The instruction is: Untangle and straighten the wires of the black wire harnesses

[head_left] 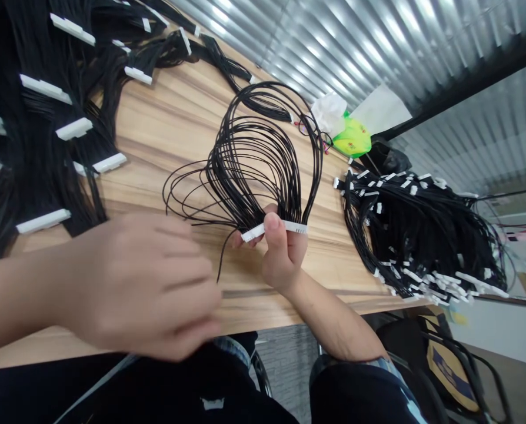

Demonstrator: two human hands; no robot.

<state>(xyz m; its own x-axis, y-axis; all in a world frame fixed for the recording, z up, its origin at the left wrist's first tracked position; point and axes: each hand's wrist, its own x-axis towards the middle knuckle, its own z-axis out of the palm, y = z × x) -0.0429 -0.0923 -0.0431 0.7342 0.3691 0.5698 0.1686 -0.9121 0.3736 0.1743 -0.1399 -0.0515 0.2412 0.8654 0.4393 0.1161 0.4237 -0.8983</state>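
A bundle of thin black wires (254,141) loops up from a white connector strip (296,227). My right hand (283,247) grips that strip, with the thumb on top and the fingers behind it. One loose wire (223,253) hangs down on the left side of the strip, its end close to my left hand. My left hand (148,288) is closer to the camera, slightly blurred, with its back up and fingers curled closed. Whatever its fingertips may hold is hidden from view.
Black wire bundles with white connectors (45,221) cover the table's left side. A large wire pile (422,229) lies at the right edge. Behind are a green packet (353,138) and white tissue (329,112), near a corrugated metallic wall (325,53). A chair (448,365) stands lower right.
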